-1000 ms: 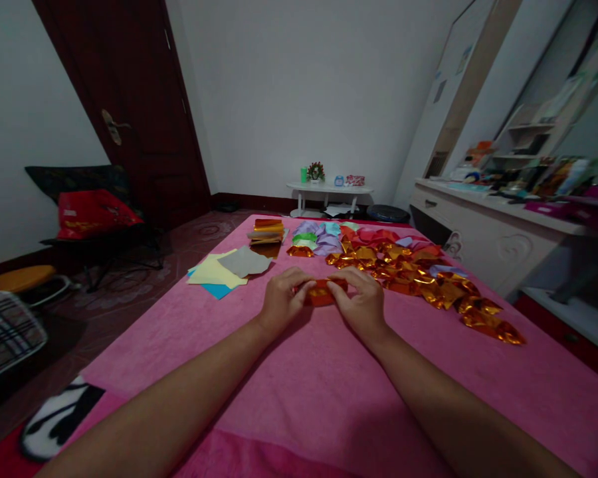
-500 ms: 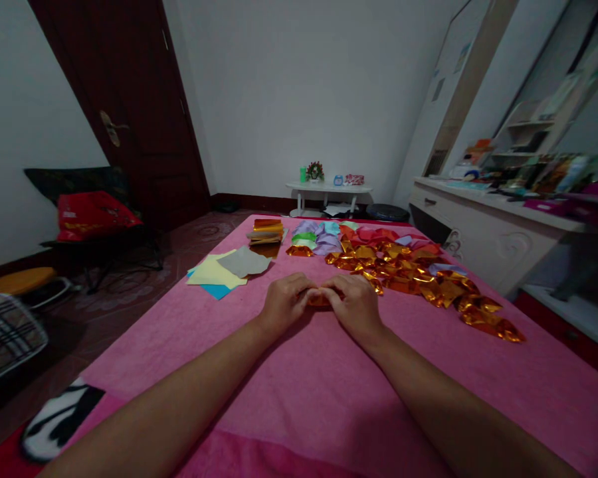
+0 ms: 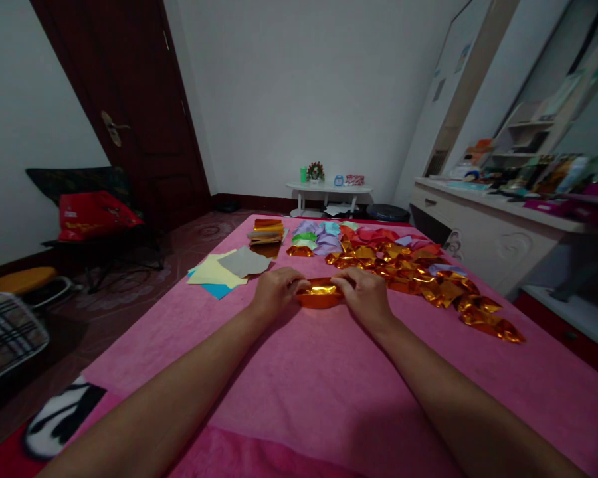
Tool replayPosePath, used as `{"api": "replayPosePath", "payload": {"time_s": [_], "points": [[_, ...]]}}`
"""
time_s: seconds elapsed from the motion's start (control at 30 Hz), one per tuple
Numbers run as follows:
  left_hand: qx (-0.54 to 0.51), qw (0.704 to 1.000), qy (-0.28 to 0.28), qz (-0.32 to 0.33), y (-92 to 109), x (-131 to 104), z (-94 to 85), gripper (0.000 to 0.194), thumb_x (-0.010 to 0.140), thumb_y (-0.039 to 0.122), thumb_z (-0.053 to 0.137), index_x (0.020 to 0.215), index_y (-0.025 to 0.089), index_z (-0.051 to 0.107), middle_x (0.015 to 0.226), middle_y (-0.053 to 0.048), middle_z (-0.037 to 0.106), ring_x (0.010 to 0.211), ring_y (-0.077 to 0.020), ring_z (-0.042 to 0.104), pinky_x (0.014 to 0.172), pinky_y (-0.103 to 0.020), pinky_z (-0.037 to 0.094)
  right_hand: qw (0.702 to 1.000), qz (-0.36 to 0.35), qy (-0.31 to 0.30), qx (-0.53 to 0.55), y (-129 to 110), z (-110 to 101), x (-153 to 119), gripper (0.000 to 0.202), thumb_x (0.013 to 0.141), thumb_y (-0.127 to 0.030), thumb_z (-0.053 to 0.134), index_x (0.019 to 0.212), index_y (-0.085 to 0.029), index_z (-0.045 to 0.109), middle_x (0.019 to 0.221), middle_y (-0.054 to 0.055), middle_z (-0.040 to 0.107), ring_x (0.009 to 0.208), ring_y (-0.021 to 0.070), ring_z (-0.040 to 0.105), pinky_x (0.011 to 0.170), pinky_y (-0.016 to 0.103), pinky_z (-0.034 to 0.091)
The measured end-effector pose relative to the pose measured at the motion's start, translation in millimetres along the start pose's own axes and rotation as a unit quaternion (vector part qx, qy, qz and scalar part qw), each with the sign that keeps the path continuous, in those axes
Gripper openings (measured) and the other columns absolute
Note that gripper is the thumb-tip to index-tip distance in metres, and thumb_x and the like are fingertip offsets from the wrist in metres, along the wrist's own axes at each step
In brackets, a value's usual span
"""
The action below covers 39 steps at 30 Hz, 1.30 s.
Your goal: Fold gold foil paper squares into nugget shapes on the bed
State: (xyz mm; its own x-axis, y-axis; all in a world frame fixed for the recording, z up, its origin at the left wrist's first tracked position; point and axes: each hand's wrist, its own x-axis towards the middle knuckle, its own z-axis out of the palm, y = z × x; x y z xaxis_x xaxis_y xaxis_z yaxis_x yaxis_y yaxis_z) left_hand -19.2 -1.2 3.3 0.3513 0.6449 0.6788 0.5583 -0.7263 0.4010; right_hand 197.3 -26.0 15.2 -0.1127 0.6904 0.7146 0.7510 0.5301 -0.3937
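A shiny gold-orange folded foil piece [image 3: 321, 297] is held just above or on the pink cloth [image 3: 299, 385], stretched between both hands. Its left end is pinched by my left hand [image 3: 278, 291], with the fingers closed. The fingers of my right hand [image 3: 366, 295] are closed on its right end. Beyond and to the right lies a pile of gold folded foil pieces [image 3: 411, 269]. Left of my left hand are flat yellow [image 3: 212, 270], grey [image 3: 244, 261] and blue [image 3: 218, 291] sheets. A stack of gold sheets [image 3: 268, 232] lies behind them.
Purple folded pieces [image 3: 326, 244] and red ones [image 3: 376, 236] lie at the far side of the cloth. Beyond it stands a small white table [image 3: 329, 188]. A cluttered white dresser [image 3: 488, 216] is on the right; a chair with a red bag [image 3: 97, 216] is on the left.
My hands have moved apart, and more of the gold-orange foil piece shows between them, with its middle wider and more open.
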Motion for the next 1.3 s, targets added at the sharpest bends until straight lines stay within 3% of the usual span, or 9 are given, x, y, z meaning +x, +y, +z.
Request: {"api": "replayPosePath", "payload": {"time_s": [0.17,0.37,0.5,0.63,0.73,0.83,1.0,1.1,1.3], "points": [[0.051,0.997,0.056,0.003,-1.6,1.2,-7.2,0.025,0.081,0.039,0.063,0.068,0.017,0.068,0.063,-0.003,0.065,0.056,-0.0124,0.053,0.056,-0.024,0.034,0.999,-0.036,0.029,-0.002,-2.7,-6.0,1.3,0.013,0.083,-0.03,0.062,0.073,-0.021,0.064,0.069,0.002,0.066,0.066,0.0182,0.061,0.065,0.029,0.043],[0.061,0.994,0.079,0.035,-3.3,0.2,-12.6,0.023,0.087,0.036,0.057,0.077,0.017,0.066,0.071,-0.003,0.064,0.065,-0.012,0.055,0.063,-0.023,0.038,0.993,-0.113,0.015,0.009,-1.1,-7.2,-1.8,0.021,0.085,-0.009,0.047,0.086,-0.021,0.064,0.091,0.005,0.066,0.084,0.0178,0.062,0.074,0.028,0.044],[0.107,0.992,0.012,0.06,-10.5,-1.9,-13.1,0.023,0.089,0.031,0.052,0.081,0.019,0.069,0.077,-0.003,0.063,0.068,-0.0117,0.055,0.063,-0.022,0.039,0.991,-0.121,-0.035,-0.045,6.2,-3.2,-6.6,0.021,0.084,-0.007,0.047,0.086,-0.018,0.064,0.096,0.006,0.065,0.083,0.0163,0.06,0.071,0.026,0.043],[0.175,0.974,-0.117,0.081,-15.5,-0.8,-11.6,0.018,0.085,0.026,0.055,0.081,0.021,0.072,0.079,-0.004,0.063,0.075,-0.0149,0.056,0.061,-0.024,0.038,0.967,-0.114,-0.189,-0.131,11.1,3.1,-8.0,0.021,0.079,-0.003,0.049,0.077,-0.017,0.065,0.084,0.005,0.065,0.077,0.0158,0.058,0.065,0.024,0.039],[0.189,0.961,-0.185,0.085,-10.6,1.2,-11.5,0.018,0.082,0.02,0.055,0.084,0.021,0.073,0.08,-0.005,0.064,0.08,-0.0177,0.057,0.064,-0.026,0.04,0.95,-0.101,-0.255,-0.151,9.9,5.5,-6.6,0.023,0.076,-0.001,0.05,0.075,-0.017,0.065,0.082,0.004,0.064,0.08,0.016,0.057,0.068,0.023,0.038],[0.193,0.961,-0.183,0.07,0.4,1.3,-10.5,0.018,0.08,0.017,0.055,0.084,0.018,0.073,0.086,-0.007,0.065,0.084,-0.0198,0.057,0.072,-0.03,0.042,0.944,-0.083,-0.271,-0.169,5.8,4.7,-5.4,0.022,0.076,-0.002,0.05,0.076,-0.017,0.066,0.086,0.005,0.065,0.083,0.0169,0.056,0.07,0.024,0.038],[0.148,0.968,-0.181,0.086,18.9,-2.2,0.2,0.026,0.086,0.032,0.053,0.096,0.016,0.07,0.098,-0.009,0.065,0.091,-0.0209,0.057,0.08,-0.033,0.044,0.935,-0.05,-0.277,-0.218,-7.8,1.8,-5.1,0.021,0.079,-0.005,0.049,0.082,-0.016,0.067,0.088,0.008,0.065,0.086,0.0199,0.057,0.068,0.027,0.037],[0.158,0.958,-0.22,0.093,25.5,-3.8,8.8,0.027,0.089,0.03,0.048,0.091,0.016,0.071,0.092,-0.009,0.067,0.088,-0.0203,0.058,0.079,-0.033,0.044,0.931,-0.046,-0.269,-0.242,-19.8,1.9,-6.3,0.021,0.079,-0.004,0.048,0.084,-0.014,0.066,0.087,0.01,0.065,0.089,0.022,0.056,0.074,0.03,0.037],[0.242,0.941,-0.232,0.039,29.9,-3.2,16.6,0.026,0.09,0.025,0.044,0.092,0.018,0.069,0.081,-0.008,0.065,0.08,-0.0209,0.06,0.069,-0.031,0.047,0.935,-0.037,-0.252,-0.247,-27.3,1.7,-11.1,0.022,0.077,-0.003,0.049,0.087,-0.013,0.066,0.092,0.012,0.064,0.093,0.0233,0.056,0.08,0.032,0.038]]}}
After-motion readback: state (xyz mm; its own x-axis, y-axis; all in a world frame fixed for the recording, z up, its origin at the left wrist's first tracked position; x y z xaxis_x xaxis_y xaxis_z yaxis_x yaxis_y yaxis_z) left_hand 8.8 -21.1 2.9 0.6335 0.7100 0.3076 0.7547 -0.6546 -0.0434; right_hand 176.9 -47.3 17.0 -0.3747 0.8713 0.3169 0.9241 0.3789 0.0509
